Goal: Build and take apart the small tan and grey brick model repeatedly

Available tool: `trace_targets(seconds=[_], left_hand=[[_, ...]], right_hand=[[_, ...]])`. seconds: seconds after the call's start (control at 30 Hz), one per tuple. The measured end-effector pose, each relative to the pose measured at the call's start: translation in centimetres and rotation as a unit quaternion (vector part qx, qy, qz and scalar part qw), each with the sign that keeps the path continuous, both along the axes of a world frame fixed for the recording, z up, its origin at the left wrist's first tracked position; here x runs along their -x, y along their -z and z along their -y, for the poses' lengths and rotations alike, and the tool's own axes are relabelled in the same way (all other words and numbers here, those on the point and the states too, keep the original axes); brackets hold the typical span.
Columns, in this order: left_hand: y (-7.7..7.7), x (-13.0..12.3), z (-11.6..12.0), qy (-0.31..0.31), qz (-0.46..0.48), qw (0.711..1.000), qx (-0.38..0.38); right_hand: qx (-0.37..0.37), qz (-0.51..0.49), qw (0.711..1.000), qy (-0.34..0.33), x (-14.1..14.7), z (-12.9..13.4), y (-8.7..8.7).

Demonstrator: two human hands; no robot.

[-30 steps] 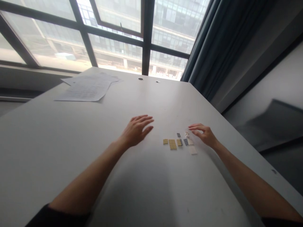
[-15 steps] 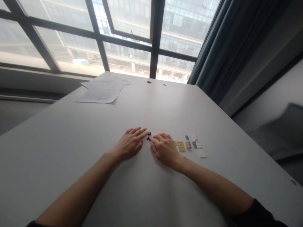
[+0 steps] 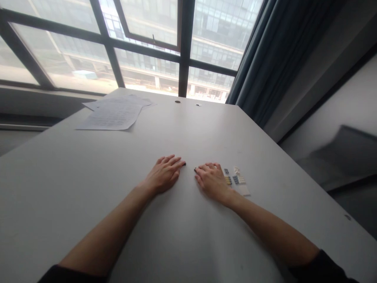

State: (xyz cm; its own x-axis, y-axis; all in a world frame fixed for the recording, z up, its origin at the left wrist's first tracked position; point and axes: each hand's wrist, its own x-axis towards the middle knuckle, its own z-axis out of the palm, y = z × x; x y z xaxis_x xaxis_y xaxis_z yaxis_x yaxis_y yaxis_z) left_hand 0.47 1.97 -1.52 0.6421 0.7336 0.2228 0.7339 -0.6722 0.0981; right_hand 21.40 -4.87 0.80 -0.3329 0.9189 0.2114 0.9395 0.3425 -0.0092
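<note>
My left hand (image 3: 166, 173) lies palm down on the white table, fingers stretched out. A small black piece (image 3: 184, 164) shows at its index fingertip. Opposite it, my right hand (image 3: 212, 181) rests palm down with its fingers spread a little, and another small black piece (image 3: 194, 169) shows at a fingertip. A gap of bare table separates the two pieces. Just right of my right hand are a dark grey piece (image 3: 226, 171), yellow pieces (image 3: 228, 180) partly covered by the hand, grey-blue pieces (image 3: 236, 180), white studded pieces (image 3: 241, 179) and a flat white piece (image 3: 244, 190).
Sheets of paper (image 3: 112, 115) lie on the far left of the table (image 3: 176, 133). Small white pieces (image 3: 236, 170) sit behind the studded ones. A window (image 3: 150, 67) stands beyond the far edge, with a dark curtain (image 3: 262, 78) to its right.
My right hand has shifted right with its black piece, now covering more of the yellow pieces. The two black pieces are farther apart. The whole view has turned slightly right.
</note>
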Motion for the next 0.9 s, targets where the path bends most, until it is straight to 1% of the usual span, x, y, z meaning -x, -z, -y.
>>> trace_targets(seconds=[0.1, 0.17, 0.23, 0.3, 0.37, 0.47, 0.57, 0.67, 0.8, 0.9], left_hand=[[0.0, -2.8, -0.8, -0.007, 0.018, 1.0, 0.013], [-0.1, -5.4, -1.2, 0.001, 0.022, 0.999, 0.026], [-0.2, -8.2, -1.4, 0.014, 0.03, 0.999, 0.029], [-0.2, -11.1, -1.4, 0.029, 0.036, 0.998, 0.031], [-0.2, -13.6, -1.2, 0.039, 0.04, 0.998, 0.031], [-0.1, -16.1, -0.7, 0.055, 0.043, 0.997, 0.029], [0.0, -17.1, -0.4, 0.065, 0.045, 0.997, 0.027], [0.1, -17.1, -0.4, 0.068, 0.049, 0.996, 0.025], [0.1, -16.0, -0.4, 0.067, 0.064, 0.995, 0.026], [-0.1, -14.3, -0.4, 0.059, 0.075, 0.995, 0.026]], right_hand=[[0.014, 0.0, 0.998, 0.057, -4.2, -0.8, -0.2], [0.029, -0.005, 0.995, 0.094, -6.9, -1.1, -0.2], [0.037, -0.016, 0.993, 0.113, -9.0, -1.2, -0.1], [0.037, -0.029, 0.991, 0.124, -10.5, -0.9, 0.1], [0.033, -0.038, 0.99, 0.131, -11.4, -0.6, 0.3], [0.021, -0.048, 0.99, 0.131, -12.0, -0.1, 0.7], [0.012, -0.05, 0.99, 0.129, -12.0, 0.1, 0.9], [0.012, -0.047, 0.991, 0.125, -11.8, 0.1, 0.8], [-0.005, -0.052, 0.99, 0.128, -11.9, 0.1, 0.5], [-0.017, -0.051, 0.988, 0.147, -12.2, 0.0, 0.5]])
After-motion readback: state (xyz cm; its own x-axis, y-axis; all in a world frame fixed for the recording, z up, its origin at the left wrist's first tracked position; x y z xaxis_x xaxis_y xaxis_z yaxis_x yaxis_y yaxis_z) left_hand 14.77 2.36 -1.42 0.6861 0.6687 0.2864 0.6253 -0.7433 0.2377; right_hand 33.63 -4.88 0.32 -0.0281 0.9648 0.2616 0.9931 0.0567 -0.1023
